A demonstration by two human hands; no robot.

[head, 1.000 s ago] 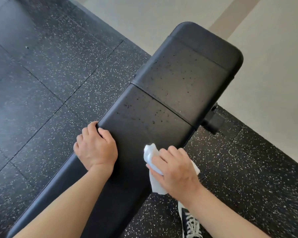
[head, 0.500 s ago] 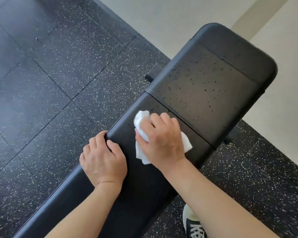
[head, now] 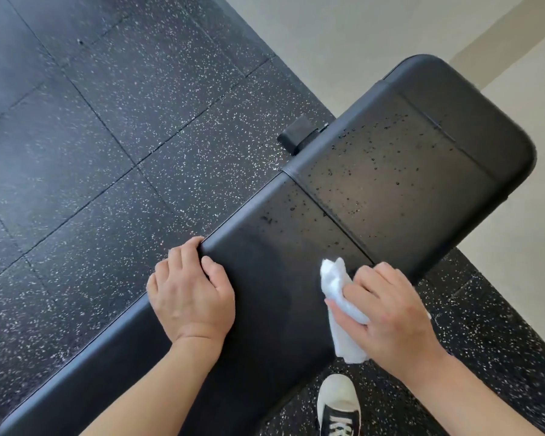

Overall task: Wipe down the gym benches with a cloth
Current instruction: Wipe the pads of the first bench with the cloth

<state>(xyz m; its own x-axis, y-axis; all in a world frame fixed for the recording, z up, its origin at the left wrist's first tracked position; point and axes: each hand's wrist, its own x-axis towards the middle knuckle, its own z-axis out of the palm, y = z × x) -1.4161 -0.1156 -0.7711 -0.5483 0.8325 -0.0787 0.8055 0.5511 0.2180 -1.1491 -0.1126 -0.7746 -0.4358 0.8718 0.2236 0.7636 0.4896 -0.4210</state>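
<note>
A long black padded gym bench (head: 296,256) runs diagonally from the bottom left to the top right, with a seam across it. Small droplets speckle the pad around and beyond the seam. My left hand (head: 191,292) rests on the bench's left edge, fingers curled over the rim. My right hand (head: 387,313) grips a crumpled white cloth (head: 340,297) and presses it on the pad near the right edge, just short of the seam. Most of the cloth lies hidden under the hand.
Black speckled rubber floor tiles (head: 107,152) surround the bench. A pale smooth floor (head: 343,36) begins at the top right. A black foot of the bench frame (head: 294,136) sticks out on the left. My white-toed shoe (head: 339,404) stands by the bench's right side.
My right hand slid the cloth from the pad's right edge across toward the middle, then back to the right edge. The left hand kept its hold on the left rim.
</note>
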